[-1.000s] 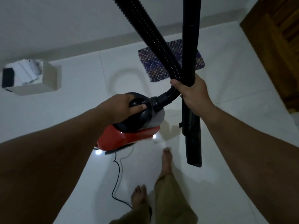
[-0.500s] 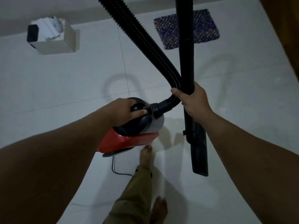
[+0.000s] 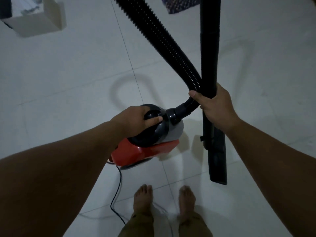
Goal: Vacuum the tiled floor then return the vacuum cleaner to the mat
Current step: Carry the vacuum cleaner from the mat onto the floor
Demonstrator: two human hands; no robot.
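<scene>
Evidently the vacuum cleaner is carried above the tiled floor — handle gripped by the left hand, wand clasped by the right hand — the mat lies ahead, unreached.

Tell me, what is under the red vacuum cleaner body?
The vacuum cleaner body is carried by the left hand above white tiled floor. A black cord trails below. The tile directly beneath is hidden.

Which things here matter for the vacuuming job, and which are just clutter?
Job: red and black vacuum cleaner, black ribbed hose, black rigid wand, black power cord, purple woven mat, white tiled floor.
Clutter: white cardboard box.
</scene>
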